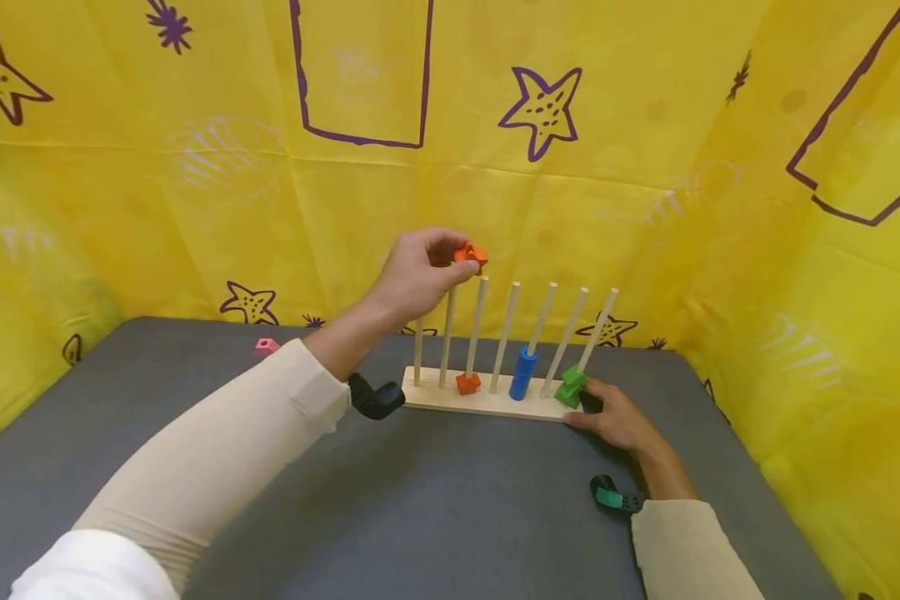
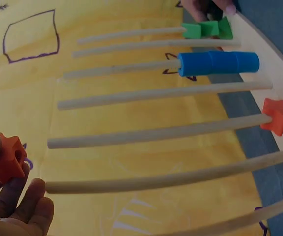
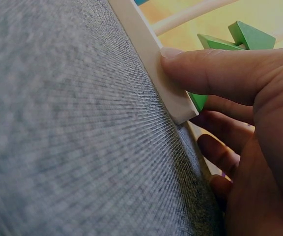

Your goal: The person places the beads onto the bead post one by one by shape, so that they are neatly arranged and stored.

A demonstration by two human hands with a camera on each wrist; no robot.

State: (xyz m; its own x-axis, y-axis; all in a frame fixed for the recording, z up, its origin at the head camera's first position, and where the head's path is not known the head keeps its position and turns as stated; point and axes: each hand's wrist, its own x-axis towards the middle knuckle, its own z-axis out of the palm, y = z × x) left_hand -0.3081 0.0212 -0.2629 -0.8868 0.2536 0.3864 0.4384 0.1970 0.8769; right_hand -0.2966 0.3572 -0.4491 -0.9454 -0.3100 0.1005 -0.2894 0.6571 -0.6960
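In the head view, the left hand (image 1: 422, 271) is pinching a chunky orange star (image 1: 481, 253), glossy and blunt-pointed, between its thumb and fingers, holding it above the pegs (image 1: 506, 333). Seven pale pegs are rising from one light wooden base (image 1: 446, 397). Below the left hand, a second star (image 1: 467, 383) is sitting at the foot of one peg; between the two hands, blue cylinders (image 1: 523, 375) are forming a column, and green blocks (image 1: 572, 385) are stacking up right beside the right hand (image 1: 621, 417). One pink block (image 1: 266, 347) is lying beyond the left forearm. Under both hands, a dark grey desk (image 1: 420, 525) is stretching out, while a yellow cloth (image 1: 450, 192) with purple starfish outlines is hanging behind and at both sides. In the left wrist view, the gripped star is showing a round hole facing the pegs, just past their tips; farther from that hand, three blue cylinders and three green blocks are threading two of the pegs. In the right wrist view, the right hand is gripping the base's end, its thumb pressing the wood near the green blocks, above the desk's woven covering.
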